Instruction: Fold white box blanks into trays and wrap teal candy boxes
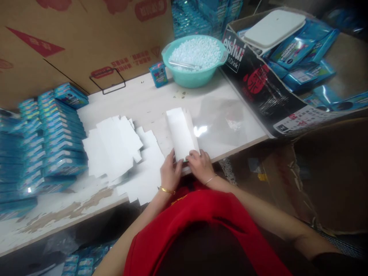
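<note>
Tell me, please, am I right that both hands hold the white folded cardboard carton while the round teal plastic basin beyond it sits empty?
Not quite: the head view shows the round teal plastic basin heaped with small pale pellets, not empty. The left hand and right hand do both hold the white folded cardboard carton.

The folded box [181,132] and the flat blanks [115,145] are matt white cardboard. The table [149,99] is white, its coating worn rough at the front edge. The basin [192,80] is smooth plastic; the blurred blue packs [63,130] seem glossy.
</note>
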The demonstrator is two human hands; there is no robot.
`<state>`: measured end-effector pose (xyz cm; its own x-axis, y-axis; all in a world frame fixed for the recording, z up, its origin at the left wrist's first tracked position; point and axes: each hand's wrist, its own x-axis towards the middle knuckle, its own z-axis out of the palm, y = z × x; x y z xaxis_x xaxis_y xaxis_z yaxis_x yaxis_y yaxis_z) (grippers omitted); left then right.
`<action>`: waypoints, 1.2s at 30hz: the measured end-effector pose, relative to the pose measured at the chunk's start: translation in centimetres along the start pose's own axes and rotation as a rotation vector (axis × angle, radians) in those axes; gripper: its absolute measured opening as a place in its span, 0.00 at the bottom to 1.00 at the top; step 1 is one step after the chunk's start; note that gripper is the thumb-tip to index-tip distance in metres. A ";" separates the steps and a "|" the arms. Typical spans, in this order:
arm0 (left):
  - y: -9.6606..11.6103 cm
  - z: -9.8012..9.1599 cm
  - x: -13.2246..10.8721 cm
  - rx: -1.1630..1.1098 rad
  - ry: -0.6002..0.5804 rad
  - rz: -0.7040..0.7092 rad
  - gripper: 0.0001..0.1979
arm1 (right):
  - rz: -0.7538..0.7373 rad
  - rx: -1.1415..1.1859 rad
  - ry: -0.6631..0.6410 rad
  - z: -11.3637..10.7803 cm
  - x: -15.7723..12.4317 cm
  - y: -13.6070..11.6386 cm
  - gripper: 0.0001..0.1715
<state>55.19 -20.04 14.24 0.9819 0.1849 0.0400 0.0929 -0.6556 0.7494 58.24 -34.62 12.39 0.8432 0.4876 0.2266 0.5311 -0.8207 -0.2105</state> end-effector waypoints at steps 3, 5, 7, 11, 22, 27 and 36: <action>-0.1 0.0 0.0 0.054 0.003 0.026 0.24 | 0.007 -0.011 -0.059 -0.6 0.3 -0.1 0.07; -0.1 0.0 0.1 0.070 -0.012 0.040 0.24 | -0.002 -0.018 -0.094 -0.8 0.6 -0.2 0.08; 0.0 -0.1 0.1 0.074 -0.042 0.050 0.24 | -0.016 -0.023 -0.124 -1.1 0.9 -0.3 0.08; -0.5 -1.2 0.4 0.055 -0.145 0.114 0.29 | -0.055 -0.028 -0.174 -1.6 1.4 -0.1 0.10; -0.5 -7.5 9.5 0.526 -0.542 0.751 0.13 | -0.479 0.064 -0.365 -5.1 2.7 10.4 0.03; 1.9 -5.2 12.7 0.453 -0.760 0.659 0.19 | -0.495 0.078 -0.372 -6.9 5.2 14.1 0.04; 2.4 -3.1 16.0 0.441 -0.717 0.622 0.16 | -0.108 0.002 0.043 -3.6 1.7 4.2 0.34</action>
<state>70.62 -16.33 18.73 0.7317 -0.6592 -0.1734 -0.5515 -0.7220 0.4178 61.61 -38.33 15.26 0.7767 0.5596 0.2890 0.6188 -0.7635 -0.1849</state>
